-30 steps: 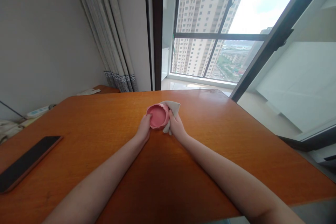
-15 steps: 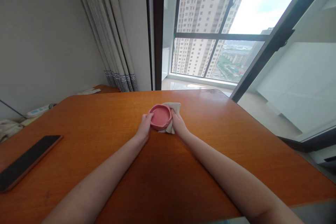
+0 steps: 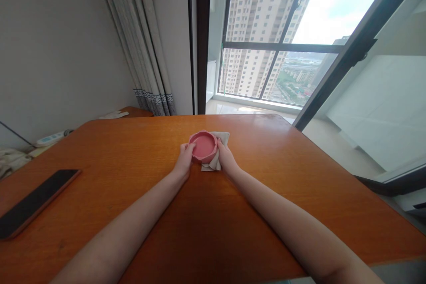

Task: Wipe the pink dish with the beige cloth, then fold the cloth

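Both hands meet over the middle of the worktop [image 3: 133,155], towards its far edge, around a shallow pink dish [image 3: 204,144] with an angular rim and its hollow facing up. The left hand [image 3: 184,159] grips the dish's left side, thumb over the rim and the other fingers curled round the outside, mostly hidden. The right hand [image 3: 227,158] is closed on a pale grey cloth [image 3: 223,136], pressing it to the dish's right side; the cloth's ends stick out beyond the dish and on the near side below it. Whether the dish's base touches the wood cannot be told. Well apart to the left lies a flat black slab with a reddish edge [image 3: 38,202]. Past the far edge are a grey curtain [image 3: 133,31] and a dark-framed window [image 3: 279,47].
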Available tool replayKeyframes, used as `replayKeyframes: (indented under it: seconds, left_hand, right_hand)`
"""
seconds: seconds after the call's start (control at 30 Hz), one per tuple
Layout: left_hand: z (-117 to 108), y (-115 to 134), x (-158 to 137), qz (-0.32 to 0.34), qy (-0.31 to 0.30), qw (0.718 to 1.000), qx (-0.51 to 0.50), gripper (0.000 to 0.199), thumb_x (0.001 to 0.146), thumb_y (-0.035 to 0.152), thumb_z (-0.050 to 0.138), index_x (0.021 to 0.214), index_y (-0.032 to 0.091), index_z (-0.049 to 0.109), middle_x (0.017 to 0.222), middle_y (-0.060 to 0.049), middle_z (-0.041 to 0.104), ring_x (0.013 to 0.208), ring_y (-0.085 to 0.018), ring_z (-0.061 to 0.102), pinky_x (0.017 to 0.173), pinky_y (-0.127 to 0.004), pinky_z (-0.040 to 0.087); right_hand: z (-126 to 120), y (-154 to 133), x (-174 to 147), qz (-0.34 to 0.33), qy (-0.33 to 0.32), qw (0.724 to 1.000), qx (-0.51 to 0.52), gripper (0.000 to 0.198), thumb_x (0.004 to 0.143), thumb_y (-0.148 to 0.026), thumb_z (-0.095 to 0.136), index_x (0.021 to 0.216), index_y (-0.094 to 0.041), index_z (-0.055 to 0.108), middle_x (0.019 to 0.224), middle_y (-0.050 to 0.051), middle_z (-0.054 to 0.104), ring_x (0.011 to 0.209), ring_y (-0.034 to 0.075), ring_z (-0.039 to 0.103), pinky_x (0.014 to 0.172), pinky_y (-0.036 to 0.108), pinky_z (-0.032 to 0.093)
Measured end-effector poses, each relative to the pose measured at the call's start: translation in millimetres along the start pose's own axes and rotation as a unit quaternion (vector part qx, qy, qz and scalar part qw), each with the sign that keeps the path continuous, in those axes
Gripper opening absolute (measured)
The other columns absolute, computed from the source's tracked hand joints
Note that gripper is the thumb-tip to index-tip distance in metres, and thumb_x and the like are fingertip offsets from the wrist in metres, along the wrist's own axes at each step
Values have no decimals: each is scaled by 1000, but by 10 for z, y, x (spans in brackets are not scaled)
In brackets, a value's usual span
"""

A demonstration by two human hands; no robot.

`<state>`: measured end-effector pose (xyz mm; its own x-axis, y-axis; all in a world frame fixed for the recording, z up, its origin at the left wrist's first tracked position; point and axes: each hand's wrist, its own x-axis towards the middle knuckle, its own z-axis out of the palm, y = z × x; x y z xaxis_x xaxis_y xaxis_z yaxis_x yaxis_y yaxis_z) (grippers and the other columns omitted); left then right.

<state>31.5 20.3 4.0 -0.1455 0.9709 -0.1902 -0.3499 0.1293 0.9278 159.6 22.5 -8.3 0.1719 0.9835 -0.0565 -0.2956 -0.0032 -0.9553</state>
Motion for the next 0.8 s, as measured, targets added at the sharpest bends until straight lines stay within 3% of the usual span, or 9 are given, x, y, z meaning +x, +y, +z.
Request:
replayKeyframes:
  seconds: [0.13, 0.37, 0.5, 0.6, 0.8]
  left_hand:
    - [23, 36, -34, -30, -46, 998, -13, 29, 74, 35, 58, 99, 23, 51, 92, -1, 59, 80, -16, 57, 65, -27, 47]
    - [7, 54, 3, 65, -3, 997, -48, 30, 77, 36, 55, 102, 20, 58, 103, -4, 61, 89, -16, 57, 71, -25, 48]
    - [10, 96, -33, -5, -68, 998, 16, 37, 71, 39, 65, 100, 20, 56, 92, -4, 61, 75, -15, 57, 62, -25, 49]
    - [27, 97, -62, -52, -92, 994, 37, 40, 70, 41, 65, 102, 20, 55, 93, -4, 61, 77, -17, 58, 60, -27, 50]
    - [23, 87, -13, 14, -29, 999, -1, 34, 79, 42, 55, 104, 19, 60, 105, -7, 61, 91, -18, 58, 67, -26, 49]
  right_hand:
    - [-5, -26, 3, -9, 7, 1000, 21, 47, 81, -53, 49, 110, -19, 63, 108, 4, 68, 107, 23, 59, 95, 35, 45]
    - [90, 53, -121, -17, -12, 1000, -6, 52, 81, -52, 50, 124, -22, 55, 127, 1, 58, 121, 20, 49, 103, 33, 37]
    - [0, 9, -30, -21, 26, 999, 23, 50, 81, -53, 47, 116, -19, 60, 116, 3, 64, 113, 22, 55, 98, 34, 42]
    - [-74, -27, 48, -15, 24, 1000, 1, 48, 79, -53, 48, 106, -17, 65, 105, 4, 68, 105, 24, 59, 94, 36, 44]
    - [11, 55, -18, -36, -4, 999, -17, 45, 79, -54, 50, 108, -23, 65, 108, 1, 68, 111, 23, 56, 100, 36, 40]
